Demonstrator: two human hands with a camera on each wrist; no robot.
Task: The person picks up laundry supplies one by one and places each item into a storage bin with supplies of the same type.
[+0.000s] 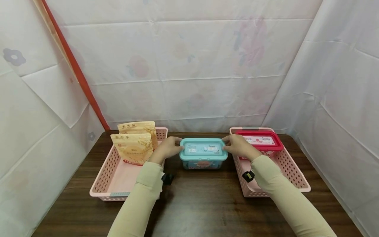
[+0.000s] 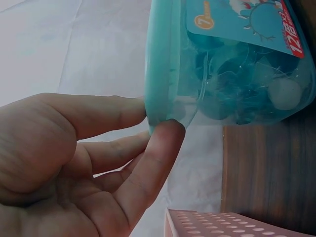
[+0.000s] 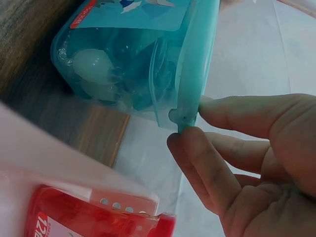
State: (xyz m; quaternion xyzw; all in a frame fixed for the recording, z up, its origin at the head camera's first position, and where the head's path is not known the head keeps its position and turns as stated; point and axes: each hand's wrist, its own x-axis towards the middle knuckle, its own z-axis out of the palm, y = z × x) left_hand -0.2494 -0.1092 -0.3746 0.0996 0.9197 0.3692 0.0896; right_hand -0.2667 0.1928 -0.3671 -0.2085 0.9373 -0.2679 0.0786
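A teal lidded plastic box point(image 1: 203, 154) stands on the table between two baskets. Through its clear sides, in both wrist views, rounded teal and white capsules show. My left hand point(image 1: 170, 148) pinches the left end of its lid rim, thumb on top and fingertips point(image 2: 168, 136) under the edge. At the other end my right hand point(image 1: 238, 145) pinches the lid rim the same way, its fingertips point(image 3: 195, 140) below the edge. The lid sits on the box.
Left of the box, a pink basket point(image 1: 102, 174) holds two upright yellow pouches point(image 1: 133, 148). To the right, another pink basket point(image 1: 293, 168) holds a red lidded box point(image 1: 260, 140) at its back. White patterned cloth point(image 1: 189, 65) hangs behind the dark wooden table point(image 1: 204, 204).
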